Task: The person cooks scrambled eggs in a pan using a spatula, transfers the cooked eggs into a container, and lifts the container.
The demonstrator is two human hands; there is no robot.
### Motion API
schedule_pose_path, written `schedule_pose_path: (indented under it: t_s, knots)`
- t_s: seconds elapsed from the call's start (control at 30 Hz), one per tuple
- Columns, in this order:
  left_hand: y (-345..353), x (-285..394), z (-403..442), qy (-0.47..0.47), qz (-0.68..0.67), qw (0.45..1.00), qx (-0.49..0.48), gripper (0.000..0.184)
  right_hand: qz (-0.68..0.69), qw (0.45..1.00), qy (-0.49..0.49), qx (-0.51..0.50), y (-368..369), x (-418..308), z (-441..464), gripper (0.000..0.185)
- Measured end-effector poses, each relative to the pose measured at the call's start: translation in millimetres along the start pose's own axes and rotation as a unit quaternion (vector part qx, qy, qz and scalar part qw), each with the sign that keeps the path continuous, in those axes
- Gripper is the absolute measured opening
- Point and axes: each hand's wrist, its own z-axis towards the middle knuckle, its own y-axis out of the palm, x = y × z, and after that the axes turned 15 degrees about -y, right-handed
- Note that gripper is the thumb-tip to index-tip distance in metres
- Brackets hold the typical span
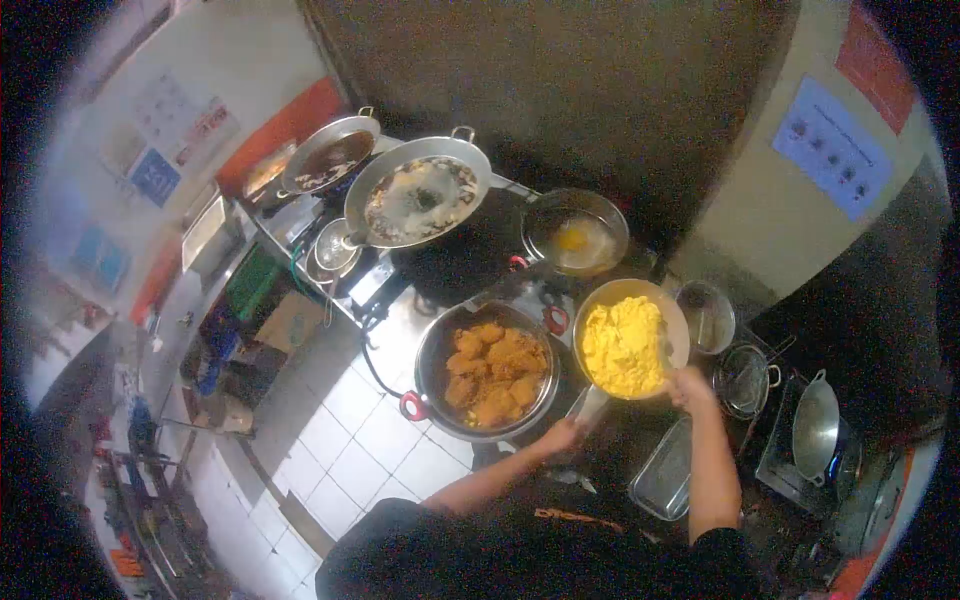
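"Wok (pixel 480 178) at left is holding cloudy liquid. What is looking finished?"

"Browned pieces (pixel 492 375), sitting in a pot (pixel 480 433), are looking cooked."

"What are the hands doing?"

"The left hand (pixel 565 437) is gripping a pale handle (pixel 592 405) with its fingers. Yellow food (pixel 622 345) is lying in the pan (pixel 679 325), apparently unfinished. The right hand (pixel 688 388) is curling at its rim; what those fingers are holding, I cannot tell."

- Ahead and left of the left hand (pixel 563 438), passage is blocked by the basin (pixel 472 433).
- Ahead of the right hand (pixel 687 388), by the pan (pixel 679 335).
- Between both hands, a gap is left beyond the tray (pixel 660 475).
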Motion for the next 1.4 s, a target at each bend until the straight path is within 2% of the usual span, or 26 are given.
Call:
schedule_pose_path:
  t_s: [0.03,0.1,0.13,0.2,0.23,0.27,0.3,0.4,0.5,0.53,0.63,0.7,0.77,0.8,0.83,0.9,0.97,1.0,1.03,1.07,1.1,1.13,1.17,1.2,1.3,1.4]
  knots:
    - [0.6,13.6,-11.6,-0.071,-0.067,0.995,0.001,0.034,0.054,0.998,0.034,-0.026,3.2,-4.0,-4.0,0.024]
    - [1.8,-29.4,22.9,-0.076,-0.078,0.994,-0.015,0.036,0.107,0.99,0.069,-0.053,7.3,-15.2,-15.6,0.024]
    - [3.4,-57.3,41.6,0.047,0.018,0.999,0.016,0.038,0.092,0.993,0.057,-0.054,8.1,-20.9,-24.9,0.021]
    - [2.2,-52.0,37.2,0.168,0.113,0.978,0.046,0.039,0.077,0.994,0.045,-0.056,18.9,-23.3,-35.8,0.02]
    - [-0.7,-16.4,9.6,0.06,0.049,0.997,0.025,0.04,-0.071,0.995,-0.065,-0.02,28.1,-19.3,-43.4,0.018]
    - [-3.3,10.3,-10.1,-0.05,-0.016,0.999,0.004,0.041,-0.229,0.949,-0.214,-0.039,31.2,-6.1,-45.1,0.018]
    - [-2.9,15.3,-13.8,-0.052,-0.017,0.998,0.003,0.041,-0.391,0.852,-0.348,-0.005,34.6,6.3,-47.3,0.034]
    - [-2.4,19.8,-18.3,-0.066,-0.001,0.998,0.019,0.04,-0.487,0.838,-0.236,-0.072,75.4,-61.3,-96.7,0.056]
    - [-6.7,24.9,-19.9,-0.059,0.024,0.998,0.002,0.037,-0.516,0.825,-0.223,-0.055,75.4,-32.7,-64.8,0.06]
    - [-6.2,26.4,-20.5,-0.071,-0.024,0.997,-0.009,0.036,-0.505,0.844,-0.175,-0.044,75.7,-41.3,-54.7,0.051]
    - [-4.2,34.2,-30.9,-0.079,-0.068,0.994,-0.022,0.035,-0.524,0.828,-0.194,-0.052,34.9,-19.2,-3.6,0.035]
    - [-6.6,43.5,-34.3,-0.073,-0.066,0.995,-0.023,0.034,-0.388,0.894,-0.221,-0.033,10.3,-43.0,-19.1,0.024]
    - [-6.5,45.4,-37.2,-0.084,-0.211,0.97,-0.091,0.032,-0.403,0.884,-0.226,-0.072,-7.3,-82.0,-48.5,0.027]
    - [-6.0,48.0,-38.5,-0.086,-0.213,0.969,-0.094,0.032,-0.362,0.894,-0.247,-0.095,-9.2,-111.4,-73.7,0.028]
    - [-6.7,52.1,-39.2,-0.107,-0.206,0.97,-0.078,0.035,-0.364,0.894,-0.245,-0.094,-18.1,-117.1,-80.3,0.028]
    - [-11.7,54.6,-37.9,-0.131,-0.199,0.969,-0.068,0.037,-0.449,0.863,-0.142,-0.181,-37.6,-120.3,-91.8,0.038]
    - [-19.9,52.2,-35.5,-0.124,0.024,0.991,-0.036,0.04,-0.512,0.818,-0.136,-0.221,-33.0,-127.2,-103.3,0.036]
    - [-21.3,54.1,-35.7,-0.158,-0.001,0.986,-0.042,0.042,-0.544,0.79,-0.148,-0.239,-33.7,-111.9,-100.6,0.036]
    - [-21.2,54.9,-36.1,-0.193,-0.023,0.98,-0.052,0.043,-0.549,0.787,-0.134,-0.249,-29.3,-83.8,-88.8,0.034]
    - [-20.8,49.7,-33.6,-0.157,-0.012,0.986,-0.049,0.042,-0.514,0.815,-0.154,-0.218,-25.5,-59.1,-87.1,0.031]
    - [-21.1,45.9,-30.1,-0.119,-0.003,0.992,-0.045,0.042,-0.485,0.846,-0.103,-0.194,-15.7,-44.4,-84.9,0.034]
    - [-18.5,59.3,-39.6,-0.122,-0.014,0.992,-0.023,0.033,-0.467,0.859,-0.144,-0.156,-13.1,-22.3,-77.8,0.038]
    - [-18.6,73.8,-49.7,-0.125,-0.027,0.992,0.003,0.031,-0.49,0.833,-0.206,-0.154,-13.3,-3.9,-63.1,0.043]
    - [-21.4,68.4,-45.9,-0.167,-0.103,0.978,-0.069,0.029,-0.474,0.84,-0.221,-0.142,-9.2,-17.4,-62.0,0.041]
    - [-13.2,79.8,-53.5,-0.162,-0.185,0.968,-0.05,0.022,-0.405,0.866,-0.289,-0.055,-12.6,-15.7,-31.3,0.026]
    - [-21.0,70.3,-47.0,-0.17,-0.201,0.957,-0.126,0.02,-0.383,0.875,-0.283,-0.088,-19.8,-49.4,-24.0,0.025]
